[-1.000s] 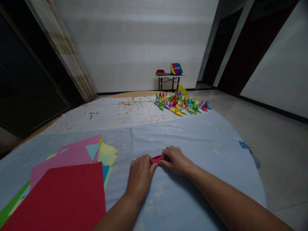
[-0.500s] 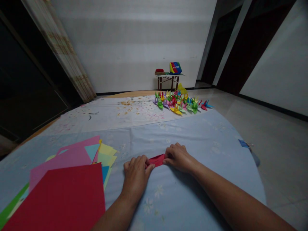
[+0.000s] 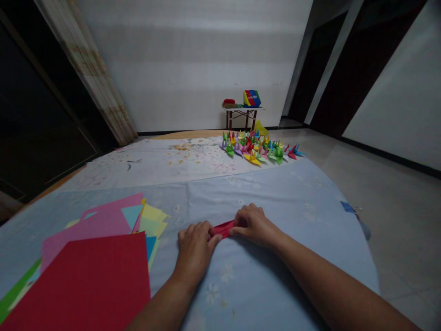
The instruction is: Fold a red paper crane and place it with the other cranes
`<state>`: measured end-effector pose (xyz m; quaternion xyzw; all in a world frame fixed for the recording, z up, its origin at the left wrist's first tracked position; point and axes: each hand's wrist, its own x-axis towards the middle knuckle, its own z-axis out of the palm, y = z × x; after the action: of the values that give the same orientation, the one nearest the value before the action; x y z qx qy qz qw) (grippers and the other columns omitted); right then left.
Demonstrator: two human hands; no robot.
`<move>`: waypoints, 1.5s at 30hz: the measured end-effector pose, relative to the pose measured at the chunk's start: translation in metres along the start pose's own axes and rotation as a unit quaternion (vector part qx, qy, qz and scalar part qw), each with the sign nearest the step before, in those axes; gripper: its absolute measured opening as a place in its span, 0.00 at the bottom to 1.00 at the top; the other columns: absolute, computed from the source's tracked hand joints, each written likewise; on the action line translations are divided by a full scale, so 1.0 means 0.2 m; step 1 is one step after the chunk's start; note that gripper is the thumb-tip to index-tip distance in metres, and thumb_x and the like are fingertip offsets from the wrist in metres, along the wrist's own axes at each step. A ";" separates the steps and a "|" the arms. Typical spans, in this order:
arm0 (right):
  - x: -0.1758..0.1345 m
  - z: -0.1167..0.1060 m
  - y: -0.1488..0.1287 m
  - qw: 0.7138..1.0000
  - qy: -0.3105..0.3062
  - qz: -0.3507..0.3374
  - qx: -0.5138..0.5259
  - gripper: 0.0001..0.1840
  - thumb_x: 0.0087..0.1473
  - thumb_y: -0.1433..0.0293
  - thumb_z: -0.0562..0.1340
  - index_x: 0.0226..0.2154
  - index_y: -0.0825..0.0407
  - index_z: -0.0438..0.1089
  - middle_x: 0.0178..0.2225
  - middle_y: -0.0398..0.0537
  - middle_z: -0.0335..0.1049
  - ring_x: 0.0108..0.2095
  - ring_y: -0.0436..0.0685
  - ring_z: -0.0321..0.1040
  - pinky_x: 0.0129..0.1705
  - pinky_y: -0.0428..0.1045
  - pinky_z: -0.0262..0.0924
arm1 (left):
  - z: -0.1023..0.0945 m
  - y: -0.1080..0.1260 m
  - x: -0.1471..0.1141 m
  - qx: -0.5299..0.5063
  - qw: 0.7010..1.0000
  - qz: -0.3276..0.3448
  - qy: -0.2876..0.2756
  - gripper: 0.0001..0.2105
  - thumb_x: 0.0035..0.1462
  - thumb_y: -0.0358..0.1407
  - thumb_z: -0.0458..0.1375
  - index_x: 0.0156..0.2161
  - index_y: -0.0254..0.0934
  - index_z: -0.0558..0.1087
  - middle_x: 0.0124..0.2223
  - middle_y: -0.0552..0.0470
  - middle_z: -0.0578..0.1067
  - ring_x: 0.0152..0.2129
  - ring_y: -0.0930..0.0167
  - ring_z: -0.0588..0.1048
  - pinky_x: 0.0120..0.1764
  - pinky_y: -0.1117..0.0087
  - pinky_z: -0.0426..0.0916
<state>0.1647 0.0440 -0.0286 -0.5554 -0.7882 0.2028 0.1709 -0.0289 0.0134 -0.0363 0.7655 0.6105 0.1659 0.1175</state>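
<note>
Just below the centre of the frame, our left hand (image 3: 195,248) pinches the left end of a small, folded red paper strip (image 3: 223,229), and our right hand (image 3: 254,225) pinches its right end. Beneath it we have a pale blue flowered cloth (image 3: 275,197); at lower left, overlapping coloured paper sheets (image 3: 86,276); right of centre, higher up, a cluster of multicoloured folded-paper cranes (image 3: 251,146).

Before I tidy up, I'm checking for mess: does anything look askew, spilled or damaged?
The pile of colored paper at near left looks askew: its sheets fan out at different angles beneath the large red sheet. I see no spill, and the small held red paper shows no obvious tear.
</note>
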 end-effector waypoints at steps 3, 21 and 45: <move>0.01 0.00 -0.01 1.000 -0.021 0.003 -0.019 0.12 0.44 0.59 0.65 0.26 0.51 0.71 0.30 0.47 0.68 0.36 0.56 0.57 0.37 0.49 0.46 | 0.00 0.00 0.01 -0.006 1.000 0.001 0.003 0.07 0.52 0.40 0.55 0.30 0.40 0.68 0.30 0.54 0.73 0.33 0.66 0.69 0.37 0.66 0.52; -0.01 -0.07 0.11 0.994 -0.019 -0.083 0.067 0.23 0.40 0.56 0.66 0.38 0.50 0.71 0.38 0.48 0.68 0.41 0.57 0.60 0.43 0.50 0.53 | 0.01 -0.05 0.05 -0.086 0.993 0.043 0.069 0.14 0.55 0.43 0.50 0.43 0.42 0.71 0.41 0.49 0.73 0.41 0.63 0.69 0.44 0.59 0.57; 0.02 0.01 0.05 0.968 0.144 -0.175 0.107 0.30 0.47 0.66 0.64 0.53 0.46 0.57 0.51 0.53 0.58 0.53 0.58 0.53 0.52 0.55 0.50 | -0.03 -0.04 0.11 -0.543 0.826 -0.148 -0.030 0.18 0.35 0.42 0.66 0.32 0.34 0.71 0.24 0.55 0.74 0.19 0.74 0.71 0.24 0.75 0.62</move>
<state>0.1699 0.0502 -0.0345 -0.4108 -0.8135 0.1710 0.3744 -0.0348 0.0377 -0.0313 0.4827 0.5242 0.4285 0.5555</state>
